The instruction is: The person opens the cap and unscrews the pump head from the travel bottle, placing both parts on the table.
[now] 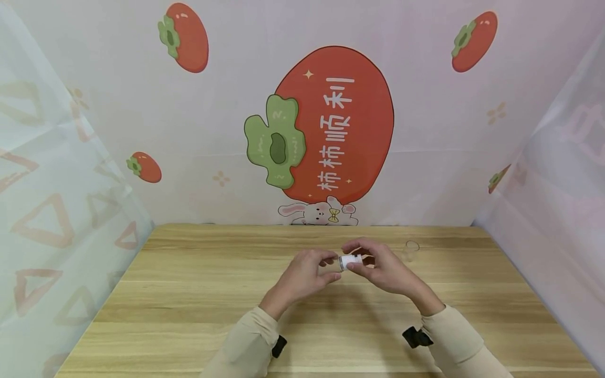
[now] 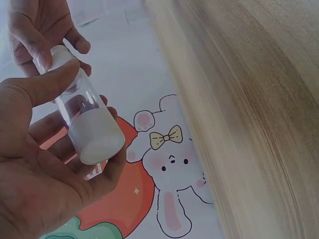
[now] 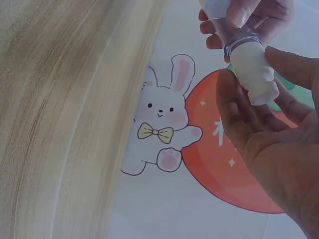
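Observation:
A small clear pump bottle (image 2: 97, 129) with a white lower part is held above the table between both hands. My left hand (image 1: 304, 273) grips its clear body, the thumb across it and the fingers curled behind. At the other end sits a white pump head (image 3: 251, 67) with a short stubby nozzle. The thumb and fingers of my right hand (image 1: 385, 268) pinch this white part. In the right wrist view, a clear ring marks where the white part meets the body.
A clear round see-through object (image 1: 408, 255), perhaps a cap, lies on the wooden table (image 1: 198, 304) right of the hands. Behind the table hangs a white backdrop (image 1: 227, 121) with persimmon and rabbit drawings. Printed cloth walls stand on both sides.

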`<control>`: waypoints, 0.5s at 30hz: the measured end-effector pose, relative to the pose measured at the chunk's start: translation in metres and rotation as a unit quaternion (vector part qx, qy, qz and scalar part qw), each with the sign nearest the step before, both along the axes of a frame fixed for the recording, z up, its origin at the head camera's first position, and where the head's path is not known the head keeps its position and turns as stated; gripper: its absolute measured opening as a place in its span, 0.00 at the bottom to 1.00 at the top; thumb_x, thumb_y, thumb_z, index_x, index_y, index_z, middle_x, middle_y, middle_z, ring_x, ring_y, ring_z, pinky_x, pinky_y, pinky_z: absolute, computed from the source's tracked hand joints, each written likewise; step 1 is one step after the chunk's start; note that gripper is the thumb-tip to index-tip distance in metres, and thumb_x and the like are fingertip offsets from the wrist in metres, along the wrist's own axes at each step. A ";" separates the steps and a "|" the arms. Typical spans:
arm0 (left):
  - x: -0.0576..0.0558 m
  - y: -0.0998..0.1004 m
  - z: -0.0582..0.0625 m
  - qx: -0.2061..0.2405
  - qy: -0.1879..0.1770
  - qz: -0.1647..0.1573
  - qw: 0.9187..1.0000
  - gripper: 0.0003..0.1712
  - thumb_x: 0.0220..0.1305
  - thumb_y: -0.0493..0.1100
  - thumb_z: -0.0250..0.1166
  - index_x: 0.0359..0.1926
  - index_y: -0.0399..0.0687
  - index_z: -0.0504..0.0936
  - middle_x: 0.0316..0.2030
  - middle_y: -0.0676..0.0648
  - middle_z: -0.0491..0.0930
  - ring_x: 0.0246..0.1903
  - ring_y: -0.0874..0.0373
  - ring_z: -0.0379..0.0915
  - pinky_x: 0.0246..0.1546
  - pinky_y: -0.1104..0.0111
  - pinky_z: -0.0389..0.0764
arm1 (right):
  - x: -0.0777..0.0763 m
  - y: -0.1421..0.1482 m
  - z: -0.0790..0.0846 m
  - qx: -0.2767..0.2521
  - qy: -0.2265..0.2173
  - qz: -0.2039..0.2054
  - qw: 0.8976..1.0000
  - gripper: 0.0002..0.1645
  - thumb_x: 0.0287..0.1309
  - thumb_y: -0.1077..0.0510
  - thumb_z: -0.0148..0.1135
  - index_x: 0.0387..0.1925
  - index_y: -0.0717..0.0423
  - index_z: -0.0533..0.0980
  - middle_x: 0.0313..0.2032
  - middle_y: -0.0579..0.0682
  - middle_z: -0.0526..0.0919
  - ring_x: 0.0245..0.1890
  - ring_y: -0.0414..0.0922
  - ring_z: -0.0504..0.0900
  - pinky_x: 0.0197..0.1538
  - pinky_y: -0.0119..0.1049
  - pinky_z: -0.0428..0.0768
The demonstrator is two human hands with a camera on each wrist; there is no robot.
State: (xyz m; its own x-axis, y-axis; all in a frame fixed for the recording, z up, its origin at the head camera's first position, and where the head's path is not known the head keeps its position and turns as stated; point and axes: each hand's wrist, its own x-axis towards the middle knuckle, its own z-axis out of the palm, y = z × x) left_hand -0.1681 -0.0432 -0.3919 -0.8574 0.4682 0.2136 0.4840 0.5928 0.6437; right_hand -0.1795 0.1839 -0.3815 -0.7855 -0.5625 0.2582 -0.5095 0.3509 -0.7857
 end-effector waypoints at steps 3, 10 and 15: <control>0.001 0.001 0.000 -0.007 0.021 0.009 1.000 0.20 0.62 0.45 0.75 0.53 0.43 0.86 0.45 0.48 0.86 0.46 0.51 0.82 0.45 0.64 0.82 | -0.001 0.001 0.000 0.004 -0.010 0.000 1.000 0.18 0.65 0.64 0.67 0.56 0.60 0.76 0.52 0.56 0.82 0.48 0.50 0.82 0.48 0.41 0.84; 0.002 0.003 0.001 0.000 0.044 0.021 0.999 0.20 0.59 0.45 0.77 0.51 0.45 0.87 0.44 0.50 0.86 0.43 0.52 0.82 0.43 0.65 0.82 | -0.002 0.003 0.003 0.018 -0.028 -0.001 0.999 0.21 0.63 0.63 0.69 0.57 0.57 0.76 0.49 0.51 0.81 0.44 0.48 0.82 0.46 0.43 0.85; 0.001 0.003 0.003 0.012 0.042 0.021 0.999 0.19 0.59 0.44 0.77 0.50 0.44 0.87 0.44 0.47 0.87 0.43 0.53 0.82 0.43 0.64 0.82 | -0.001 0.004 0.004 0.017 -0.028 0.001 0.999 0.19 0.63 0.65 0.69 0.54 0.56 0.77 0.47 0.50 0.81 0.41 0.48 0.82 0.45 0.41 0.85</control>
State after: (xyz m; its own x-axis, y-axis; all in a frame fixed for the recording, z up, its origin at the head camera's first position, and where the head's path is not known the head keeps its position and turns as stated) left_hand -0.1674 -0.0402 -0.3893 -0.8549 0.4257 0.2965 0.5119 0.5994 0.6153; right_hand -0.1807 0.1879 -0.3777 -0.7966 -0.5720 0.1955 -0.4667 0.3764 -0.8003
